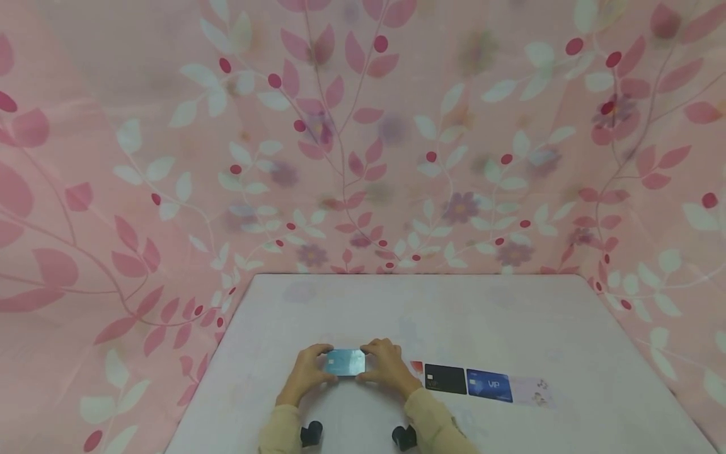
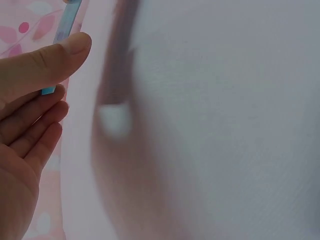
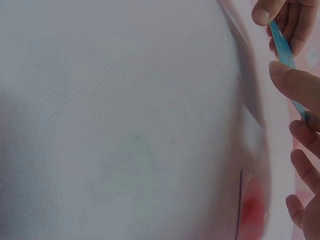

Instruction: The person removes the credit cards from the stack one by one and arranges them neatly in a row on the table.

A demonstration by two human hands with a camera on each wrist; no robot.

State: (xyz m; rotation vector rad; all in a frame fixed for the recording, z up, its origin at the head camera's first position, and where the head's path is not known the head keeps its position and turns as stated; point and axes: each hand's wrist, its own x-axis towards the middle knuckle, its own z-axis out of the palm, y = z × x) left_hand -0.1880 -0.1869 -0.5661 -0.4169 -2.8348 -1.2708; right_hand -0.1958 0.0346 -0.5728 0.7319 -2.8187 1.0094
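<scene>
A light blue bank card is held level between both hands, above the white table. My left hand pinches its left end between thumb and fingers. At the other end, my right hand pinches the card the same way. The left wrist view shows the card nearly edge-on behind the left thumb. In the right wrist view the card runs between the two hands, with the lower fingers of the right hand off it.
Right of the right hand lies a row of cards: one with a red corner, partly hidden by that hand, a black VIP card, a blue VIP card and a pale patterned one. Pink floral cloth hangs behind the table.
</scene>
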